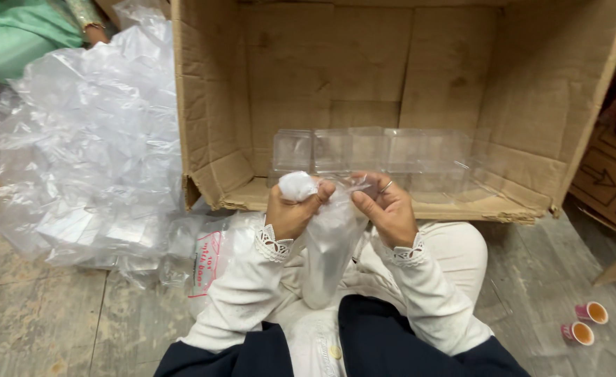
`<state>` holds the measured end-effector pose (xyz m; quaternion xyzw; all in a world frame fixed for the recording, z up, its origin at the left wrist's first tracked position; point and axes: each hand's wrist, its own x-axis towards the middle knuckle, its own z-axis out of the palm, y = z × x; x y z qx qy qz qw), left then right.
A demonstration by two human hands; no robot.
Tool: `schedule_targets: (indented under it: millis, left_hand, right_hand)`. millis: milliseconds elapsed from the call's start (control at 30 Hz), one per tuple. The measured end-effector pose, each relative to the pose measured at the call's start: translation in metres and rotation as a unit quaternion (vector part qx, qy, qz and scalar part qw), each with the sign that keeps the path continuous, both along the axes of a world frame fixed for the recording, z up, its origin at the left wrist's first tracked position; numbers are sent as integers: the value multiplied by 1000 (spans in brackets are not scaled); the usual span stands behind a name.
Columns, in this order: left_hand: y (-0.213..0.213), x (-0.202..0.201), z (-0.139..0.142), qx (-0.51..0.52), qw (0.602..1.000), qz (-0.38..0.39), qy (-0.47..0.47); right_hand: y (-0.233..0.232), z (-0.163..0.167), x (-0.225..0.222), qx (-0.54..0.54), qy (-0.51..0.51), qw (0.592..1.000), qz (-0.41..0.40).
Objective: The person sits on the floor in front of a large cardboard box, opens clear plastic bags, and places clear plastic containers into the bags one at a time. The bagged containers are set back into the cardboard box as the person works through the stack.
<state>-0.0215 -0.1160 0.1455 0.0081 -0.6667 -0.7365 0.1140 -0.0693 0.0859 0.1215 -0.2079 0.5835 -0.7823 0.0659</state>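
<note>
A large brown cardboard box lies on its side on the floor, open toward the viewer, with a row of clear plastic boxes standing inside near its front flap. Left of it sits a heap of clear plastic bags, and a clear bag with red printing lies just in front. Both hands pinch a narrow clear plastic bag at its top, and brown printed cartons stand at the right edge.

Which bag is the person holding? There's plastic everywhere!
Find the big cardboard box lying open on its side. Just before it, the left hand and right hand grip one clear bag, hanging narrow and upright between them, unlike the crumpled plastic heap left.
</note>
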Motion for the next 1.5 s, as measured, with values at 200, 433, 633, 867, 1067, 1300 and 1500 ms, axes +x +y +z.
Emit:
schedule_targets:
  millis: [200,433,633,867,1067,1300,1500]
  left_hand:
    - [30,-9,-14,-12,993,-72,90]
    - [58,-20,-67,-42,994,-83,-57]
    - [31,-31,-106,54,939,-327,-90]
    - [54,-162,-133,91,879,-449,-129]
    - [190,-237,-190,-84,953,-171,-237]
    - [218,-252,-197,-158,965,-41,-206]
    - [232,-236,-195,34,946,-185,-263]
  right_hand:
    - [36,-27,-9,9,-4,995,-97]
    - [44,-56,0,-122,-93,988,17]
    - [98,-82,-7,-7,-229,969,93]
    - [223,-111,-83,271,-127,953,55]
    - [210,-126,-177,640,73,706,-294]
    - [203,-142,-183,420,-104,859,-274]
    - [262,-151,-129,59,-125,915,-379]
